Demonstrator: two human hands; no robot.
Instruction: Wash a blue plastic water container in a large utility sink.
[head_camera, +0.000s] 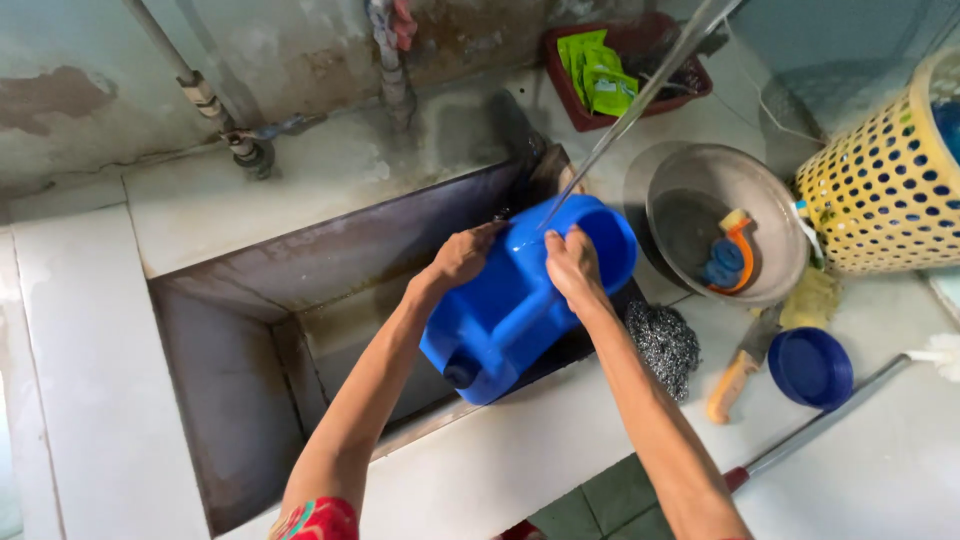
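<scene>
A blue plastic jug (505, 320) with a wide round mouth lies tilted over the edge of a deep metal sink (250, 330). My left hand (463, 256) grips its upper left side. My right hand (572, 267) holds its top near the mouth. A thin stream of water (625, 115) runs down at a slant from the upper right and lands on the jug between my hands.
A steel scourer (664, 343) lies beside the jug. A metal bowl (725, 222) holds a small blue and orange item. A knife (743, 363), a blue lid (811, 368), a yellow perforated basket (885, 185) and a red tray (625, 70) with green packets stand on the counter.
</scene>
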